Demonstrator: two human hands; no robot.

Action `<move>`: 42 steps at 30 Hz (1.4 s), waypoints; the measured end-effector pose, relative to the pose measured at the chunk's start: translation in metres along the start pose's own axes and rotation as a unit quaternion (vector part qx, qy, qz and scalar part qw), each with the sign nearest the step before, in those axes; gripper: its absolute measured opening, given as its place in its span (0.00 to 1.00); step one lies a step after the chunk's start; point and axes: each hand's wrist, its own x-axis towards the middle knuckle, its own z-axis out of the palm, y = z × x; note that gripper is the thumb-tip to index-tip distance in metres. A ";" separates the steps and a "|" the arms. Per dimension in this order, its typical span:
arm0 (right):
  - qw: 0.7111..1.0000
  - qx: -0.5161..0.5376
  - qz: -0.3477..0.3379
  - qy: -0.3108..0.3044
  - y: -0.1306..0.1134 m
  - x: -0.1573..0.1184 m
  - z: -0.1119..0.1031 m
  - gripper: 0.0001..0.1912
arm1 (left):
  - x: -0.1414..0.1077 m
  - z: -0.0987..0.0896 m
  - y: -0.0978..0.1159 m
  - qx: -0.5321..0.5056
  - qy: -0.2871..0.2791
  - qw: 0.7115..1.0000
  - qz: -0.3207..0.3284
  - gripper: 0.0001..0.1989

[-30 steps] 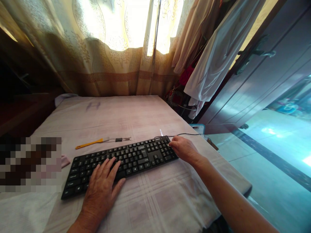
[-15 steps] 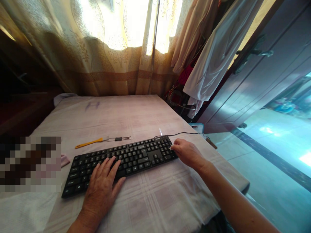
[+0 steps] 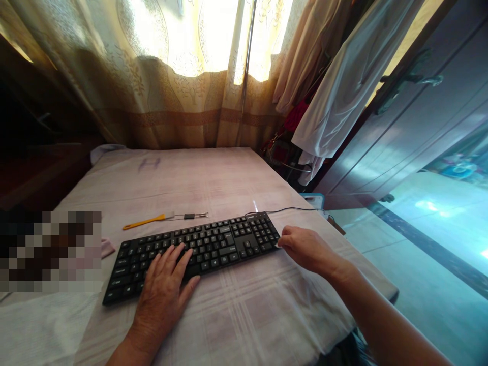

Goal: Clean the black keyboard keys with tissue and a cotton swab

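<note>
A black keyboard (image 3: 229, 244) lies at a slant on the cloth-covered table. My left hand (image 3: 164, 284) rests on its left part, fingers spread over the keys and holding nothing. At the keyboard's right end, my right hand (image 3: 303, 248) is pinched, with a small white thing at its fingertips beside the number keys; most of that thing is hidden. Behind the keyboard lie a brush with a yellow handle (image 3: 144, 222) and a small tool with a dark grip (image 3: 189, 216) and thin metal ends.
The keyboard's cable (image 3: 290, 209) runs off the table's right edge. Curtains (image 3: 190, 112) hang behind the table (image 3: 198, 178). Hanging clothes (image 3: 331, 107) and a door (image 3: 412, 112) are at the right. A blurred-out area covers the left side.
My right hand has moved down and slightly right, to the keyboard's lower right corner. My left hand stays on the keys. The whole view has shifted slightly.
</note>
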 end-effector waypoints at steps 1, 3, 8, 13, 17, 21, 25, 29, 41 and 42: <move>1.000 0.007 -0.004 -0.009 0.000 0.001 -0.004 0.14 | 0.000 0.000 0.000 0.001 0.001 1.000 0.001 0.26; 1.000 0.023 -0.010 -0.001 -0.001 0.005 -0.009 0.13 | 0.001 -0.001 0.001 0.005 0.004 1.000 0.004 0.25; 0.996 0.060 -0.014 0.072 -0.021 0.031 -0.007 0.12 | 0.002 -0.003 0.001 0.019 -0.003 1.000 0.011 0.25; 0.994 0.064 -0.018 0.084 -0.039 0.052 0.001 0.14 | 0.001 -0.003 0.001 0.030 -0.002 0.999 0.020 0.25; 0.997 0.044 -0.029 0.056 -0.040 0.047 0.000 0.14 | 0.002 -0.003 0.001 0.028 -0.002 0.999 0.023 0.25; 0.997 0.038 -0.046 0.043 -0.037 0.037 0.001 0.14 | 0.002 -0.003 0.002 0.020 0.000 1.000 0.016 0.25; 0.997 0.029 -0.055 0.036 -0.038 0.030 0.002 0.14 | 0.001 -0.003 0.002 0.006 -0.005 1.000 -0.001 0.25; 0.999 0.022 -0.042 0.014 -0.044 0.024 -0.002 0.14 | 0.002 -0.004 0.003 0.013 -0.007 1.000 0.005 0.25; 0.995 0.091 0.010 0.049 -0.047 0.011 -0.004 0.13 | 0.001 -0.002 0.002 -0.007 -0.005 1.000 -0.008 0.26; 0.993 0.097 0.018 0.067 -0.049 0.014 -0.003 0.13 | 0.001 -0.002 0.002 -0.008 -0.006 1.000 -0.009 0.26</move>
